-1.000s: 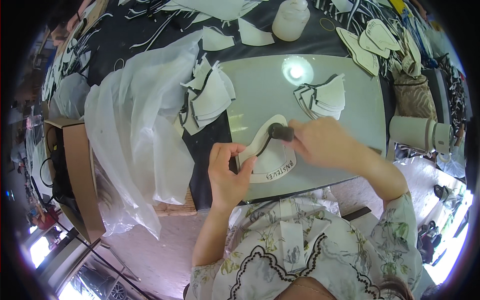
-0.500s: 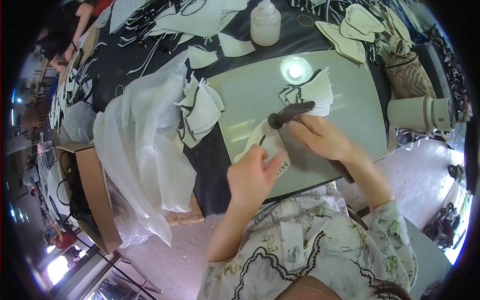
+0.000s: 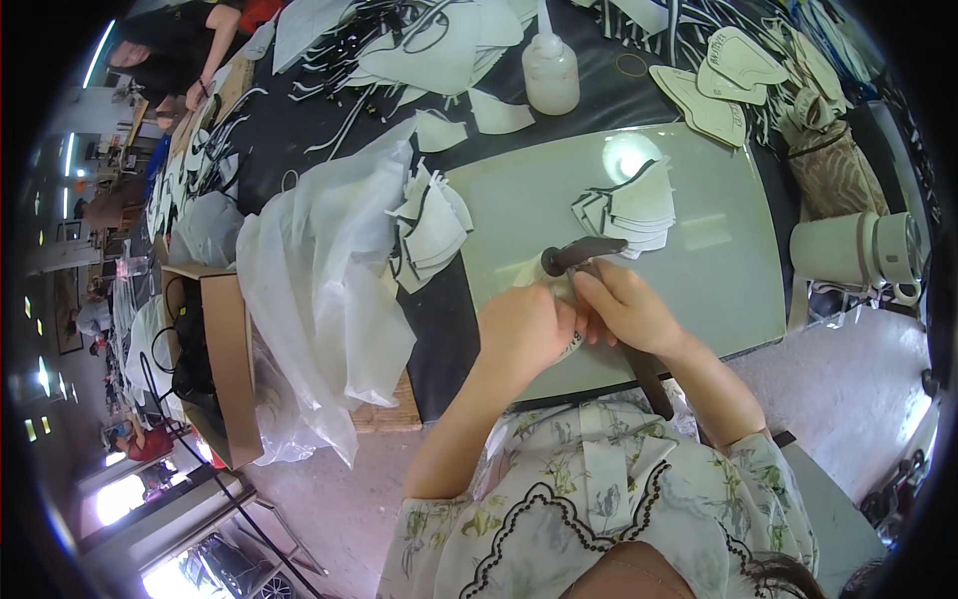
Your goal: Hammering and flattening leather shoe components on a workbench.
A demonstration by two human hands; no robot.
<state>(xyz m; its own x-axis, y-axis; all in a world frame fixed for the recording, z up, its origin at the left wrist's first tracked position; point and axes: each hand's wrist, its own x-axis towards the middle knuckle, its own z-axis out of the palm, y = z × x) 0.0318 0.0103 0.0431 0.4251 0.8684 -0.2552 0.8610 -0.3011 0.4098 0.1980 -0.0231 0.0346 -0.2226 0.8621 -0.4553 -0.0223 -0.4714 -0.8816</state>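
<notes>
In my right hand [image 3: 634, 309] is a hammer [image 3: 591, 252], its dark head over the board and its handle slanting down toward my lap. My left hand [image 3: 527, 327] is closed, with curled fingers at a white shaped piece [image 3: 574, 346] bearing dark lettering. The two hands meet over this piece and hide most of it, including the exact grip. Beneath lies a pale grey-green board [image 3: 709, 290]. Just beyond the hammer sits a stack of white pieces with dark edging [image 3: 639, 212]; a similar stack [image 3: 431, 235] rests at the board's left.
A white squeeze bottle [image 3: 551, 78] stands behind the board. Lettered templates [image 3: 714, 105] lie far right, near a pale cylindrical flask [image 3: 843, 250]. Clear plastic sheeting [image 3: 324, 290] and a cardboard box [image 3: 232, 364] occupy the left. Another person [image 3: 175, 50] is at the far left.
My left hand has come right to meet my right hand, covering more of the white piece. The hammer remains in my right hand, with its handle more upright. The whole view has shifted slightly.
</notes>
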